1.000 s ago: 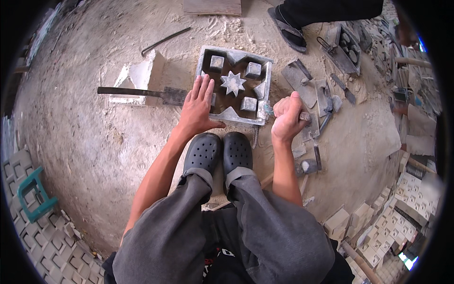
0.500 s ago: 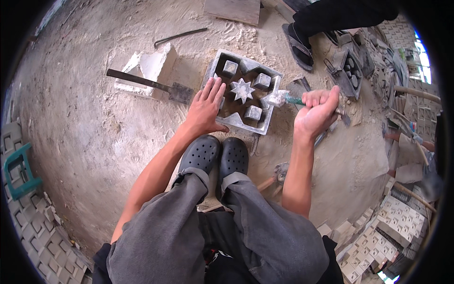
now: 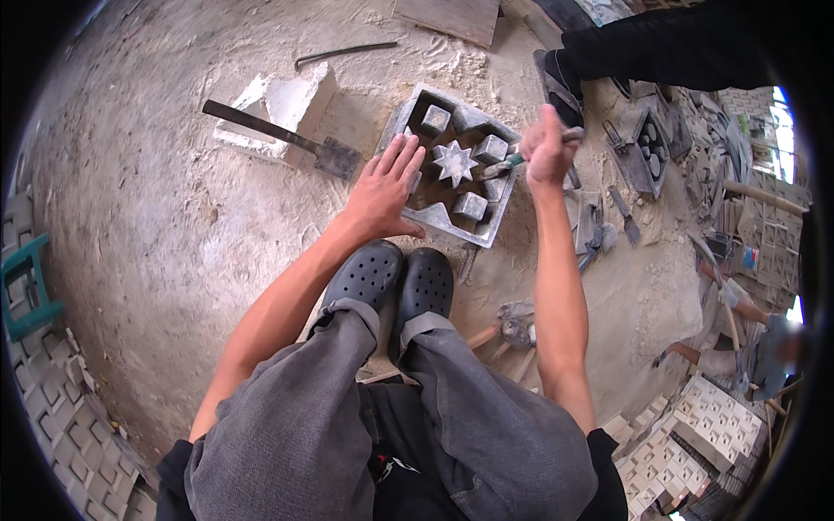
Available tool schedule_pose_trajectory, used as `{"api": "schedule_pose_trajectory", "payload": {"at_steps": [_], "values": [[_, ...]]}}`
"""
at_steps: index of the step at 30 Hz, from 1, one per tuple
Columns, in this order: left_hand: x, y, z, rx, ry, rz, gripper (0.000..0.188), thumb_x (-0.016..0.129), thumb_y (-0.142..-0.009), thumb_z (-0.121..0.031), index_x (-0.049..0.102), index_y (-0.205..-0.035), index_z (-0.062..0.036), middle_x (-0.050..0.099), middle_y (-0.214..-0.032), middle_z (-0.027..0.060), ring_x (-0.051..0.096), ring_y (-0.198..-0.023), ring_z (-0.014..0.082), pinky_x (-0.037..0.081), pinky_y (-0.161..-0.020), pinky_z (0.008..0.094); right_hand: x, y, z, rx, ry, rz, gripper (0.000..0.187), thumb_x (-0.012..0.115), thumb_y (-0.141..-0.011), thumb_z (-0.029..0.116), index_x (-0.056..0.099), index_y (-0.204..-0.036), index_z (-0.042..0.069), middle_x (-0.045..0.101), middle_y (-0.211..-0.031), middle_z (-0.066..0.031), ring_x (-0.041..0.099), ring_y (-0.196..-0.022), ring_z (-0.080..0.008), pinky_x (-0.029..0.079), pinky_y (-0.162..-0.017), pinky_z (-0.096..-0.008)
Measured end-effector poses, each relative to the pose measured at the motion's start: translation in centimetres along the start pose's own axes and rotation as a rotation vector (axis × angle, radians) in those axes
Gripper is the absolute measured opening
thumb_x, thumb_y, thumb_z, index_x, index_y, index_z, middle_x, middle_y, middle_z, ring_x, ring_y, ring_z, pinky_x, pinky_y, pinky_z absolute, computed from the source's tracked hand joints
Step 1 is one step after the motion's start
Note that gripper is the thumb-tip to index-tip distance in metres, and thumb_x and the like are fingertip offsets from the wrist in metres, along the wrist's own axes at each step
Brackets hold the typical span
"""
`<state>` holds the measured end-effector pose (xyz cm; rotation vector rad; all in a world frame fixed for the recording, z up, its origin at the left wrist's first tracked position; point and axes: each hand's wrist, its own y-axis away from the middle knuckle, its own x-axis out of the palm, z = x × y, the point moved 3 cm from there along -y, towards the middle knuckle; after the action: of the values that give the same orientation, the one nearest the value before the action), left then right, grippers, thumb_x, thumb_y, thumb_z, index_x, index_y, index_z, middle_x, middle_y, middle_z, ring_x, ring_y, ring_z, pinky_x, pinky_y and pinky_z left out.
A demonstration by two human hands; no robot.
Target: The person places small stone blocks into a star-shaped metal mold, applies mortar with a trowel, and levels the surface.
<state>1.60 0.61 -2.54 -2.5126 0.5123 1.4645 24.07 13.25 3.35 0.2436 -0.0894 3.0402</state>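
A square grey metal mould [image 3: 445,227] lies on the dusty floor just beyond my shoes. Inside it stand a raised eight-pointed star [image 3: 454,164] and several blocks, with brownish hollows between them. My left hand [image 3: 380,189] rests on the mould's left rim, fingers stretched out and thumb spread, gripping nothing. In my right hand [image 3: 550,152], closed round its handle, is a paintbrush [image 3: 501,168] with green near the bristles. Its whitish bristles reach in over the right rim, between the star and the right-hand blocks.
A long-handled flat scraper [image 3: 337,158] leans on a broken white block [image 3: 304,100]. Beyond lies a bent metal rod [image 3: 347,54]. Another person's sandalled foot [image 3: 563,91] stands at far right, near a second mould [image 3: 641,163]. Patterned blocks [image 3: 721,417] are stacked lower right.
My right hand has moved away from me and slightly left, carrying the brush from the mould's right rim into its inside. My left hand stays on the rim.
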Motion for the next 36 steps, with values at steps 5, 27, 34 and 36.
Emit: {"api": "schedule_pose_trajectory", "payload": {"at_steps": [5,27,34,36], "values": [[-0.1,0.3,0.1,0.004,-0.010,0.004,0.136,0.087,-0.050,-0.058,0.020,-0.153,0.0012,0.019,-0.160,0.0192,0.014,-0.150,0.0360,0.024,-0.118,0.0462,0.0,0.8,3.0,-0.068,-0.110,-0.010,0.054,0.056,-0.097,0.023,0.032,-0.050,0.017,0.038,-0.045,0.0041,0.034,-0.038,-0.0066,0.025,-0.038,-0.0269],[-0.3,0.0,0.0,-0.015,-0.023,0.010,0.136,0.087,-0.050,-0.059,0.020,-0.153,0.0008,0.019,-0.161,0.0179,0.014,-0.150,0.0347,0.025,-0.118,0.0468,0.7,2.5,0.5,-0.049,0.094,-0.059,0.046,0.058,-0.094,0.020,0.045,-0.051,0.012,0.044,-0.049,0.0044,0.036,-0.041,-0.0052,0.024,-0.040,-0.0261],[-0.1,0.4,0.1,-0.008,-0.025,0.004,0.137,0.088,-0.048,-0.059,0.022,-0.152,0.0009,0.021,-0.160,0.0175,0.017,-0.150,0.0341,0.028,-0.116,0.0472,-0.4,3.5,-1.7,-0.069,0.076,-0.125,0.049,0.057,-0.095,0.017,0.040,-0.050,0.012,0.041,-0.048,0.0032,0.037,-0.042,-0.0066,0.024,-0.041,-0.0273],[-0.2,0.2,-0.1,-0.004,-0.026,-0.008,0.137,0.088,-0.048,-0.059,0.022,-0.152,0.0009,0.021,-0.160,0.0176,0.017,-0.149,0.0343,0.028,-0.116,0.0471,-0.6,3.0,-0.2,-0.125,-0.047,-0.203,0.049,0.057,-0.095,0.017,0.041,-0.050,0.011,0.044,-0.049,0.0027,0.038,-0.041,-0.0066,0.022,-0.039,-0.0265]]}}
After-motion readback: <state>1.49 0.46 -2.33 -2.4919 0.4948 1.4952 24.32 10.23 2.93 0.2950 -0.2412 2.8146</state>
